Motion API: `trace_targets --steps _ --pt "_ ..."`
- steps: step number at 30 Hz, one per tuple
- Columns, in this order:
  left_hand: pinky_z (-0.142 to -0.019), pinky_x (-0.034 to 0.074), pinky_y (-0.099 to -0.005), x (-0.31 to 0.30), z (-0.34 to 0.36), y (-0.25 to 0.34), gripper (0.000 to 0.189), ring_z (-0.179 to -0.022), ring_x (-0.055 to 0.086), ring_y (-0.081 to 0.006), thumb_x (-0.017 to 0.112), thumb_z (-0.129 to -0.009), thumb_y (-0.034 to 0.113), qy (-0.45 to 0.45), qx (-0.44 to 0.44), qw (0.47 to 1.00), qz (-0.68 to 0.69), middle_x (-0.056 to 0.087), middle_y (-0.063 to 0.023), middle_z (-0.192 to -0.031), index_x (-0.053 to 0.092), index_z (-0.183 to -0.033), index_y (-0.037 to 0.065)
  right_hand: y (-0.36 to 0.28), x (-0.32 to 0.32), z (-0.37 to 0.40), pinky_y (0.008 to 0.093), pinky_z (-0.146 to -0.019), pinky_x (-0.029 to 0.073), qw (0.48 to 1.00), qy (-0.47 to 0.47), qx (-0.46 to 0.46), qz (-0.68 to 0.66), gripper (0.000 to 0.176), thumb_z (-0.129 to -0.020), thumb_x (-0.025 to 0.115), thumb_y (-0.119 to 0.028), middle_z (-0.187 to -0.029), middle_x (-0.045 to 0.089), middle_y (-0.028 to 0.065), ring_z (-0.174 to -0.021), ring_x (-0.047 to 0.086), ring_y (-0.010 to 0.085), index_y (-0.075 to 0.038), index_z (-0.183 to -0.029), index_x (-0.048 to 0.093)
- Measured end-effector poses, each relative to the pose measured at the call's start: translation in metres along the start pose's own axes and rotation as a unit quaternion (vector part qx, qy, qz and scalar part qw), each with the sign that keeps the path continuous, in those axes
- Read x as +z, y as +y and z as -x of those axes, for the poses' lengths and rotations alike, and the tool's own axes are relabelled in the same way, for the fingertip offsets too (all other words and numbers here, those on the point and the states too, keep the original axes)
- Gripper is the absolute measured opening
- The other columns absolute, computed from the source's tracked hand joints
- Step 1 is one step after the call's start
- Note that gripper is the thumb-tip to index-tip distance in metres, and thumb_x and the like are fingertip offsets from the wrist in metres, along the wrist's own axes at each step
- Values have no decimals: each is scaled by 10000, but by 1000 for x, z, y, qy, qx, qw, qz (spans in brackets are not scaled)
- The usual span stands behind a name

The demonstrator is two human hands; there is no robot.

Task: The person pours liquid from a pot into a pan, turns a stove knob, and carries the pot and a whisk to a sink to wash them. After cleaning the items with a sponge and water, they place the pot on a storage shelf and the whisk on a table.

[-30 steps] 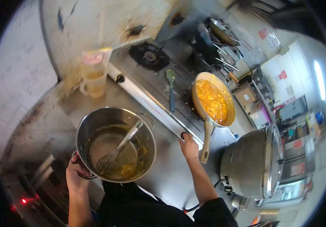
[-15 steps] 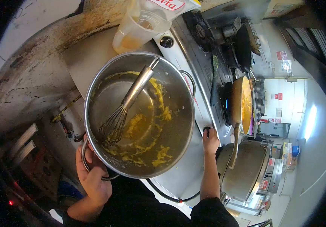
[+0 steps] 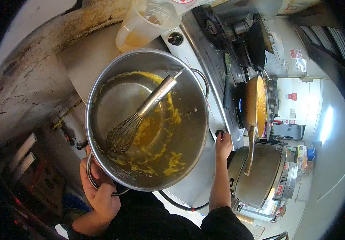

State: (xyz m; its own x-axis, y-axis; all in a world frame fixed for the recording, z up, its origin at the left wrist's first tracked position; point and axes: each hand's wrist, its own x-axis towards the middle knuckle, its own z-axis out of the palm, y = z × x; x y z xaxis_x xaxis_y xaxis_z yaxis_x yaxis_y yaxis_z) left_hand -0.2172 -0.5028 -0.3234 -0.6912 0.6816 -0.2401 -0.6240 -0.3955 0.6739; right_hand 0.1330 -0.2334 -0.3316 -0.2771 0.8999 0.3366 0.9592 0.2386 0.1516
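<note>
Steel counter (image 3: 86,66) bears jug (image 3: 140,28) beyond pot (image 3: 192,128); right hand (image 3: 223,146) grips stove knob (image 3: 219,133).

No text legible, red wall signs (image 3: 296,53) too small, red packet label (image 3: 182,1) cut off

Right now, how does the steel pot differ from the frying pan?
The steel pot holds only yellow smears and a whisk; the frying pan holds orange food. The steel pot is gripped by the left hand; the frying pan sits over a lit burner. Both are metal.
</note>
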Motion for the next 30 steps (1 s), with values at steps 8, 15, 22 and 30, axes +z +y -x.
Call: trace_targets --steps 8,15,22,30 --pt "-926 390 -317 12 1 7 748 -1057 485 -198 358 -540 -56 54 -32 998 -25 480 -94 -1128 301 -1286 -25 -7 -2 0 424 -555 451 999 24 25 -38 192 -791 602 -172 -686 566 154 -617 570 342 -27 -736 489" --pt "-890 294 -257 30 -6 18 368 -896 403 -148 354 -492 -54 107 -71 992 -17 406 -86 -971 342 -837 73 1 5 3 433 -539 445 997 34 34 -53 210 -794 606 -180 -675 561 163 -606 572 355 -18 -743 482" --pt "-870 403 -277 10 0 7 664 -944 491 -157 367 -560 -85 53 -30 998 -19 465 -48 -974 355 -1219 -8 7 9 4 417 -544 463 996 35 52 -67 203 -780 623 -177 -674 567 165 -596 591 333 -16 -761 501" --pt "-866 402 -278 13 0 8 712 -974 487 -157 348 -549 -76 53 -29 998 -13 463 -59 -1036 321 -1259 -22 -2 -4 2 401 -549 470 998 13 3 -61 158 -735 633 -109 -730 573 159 -596 592 310 -19 -763 506"
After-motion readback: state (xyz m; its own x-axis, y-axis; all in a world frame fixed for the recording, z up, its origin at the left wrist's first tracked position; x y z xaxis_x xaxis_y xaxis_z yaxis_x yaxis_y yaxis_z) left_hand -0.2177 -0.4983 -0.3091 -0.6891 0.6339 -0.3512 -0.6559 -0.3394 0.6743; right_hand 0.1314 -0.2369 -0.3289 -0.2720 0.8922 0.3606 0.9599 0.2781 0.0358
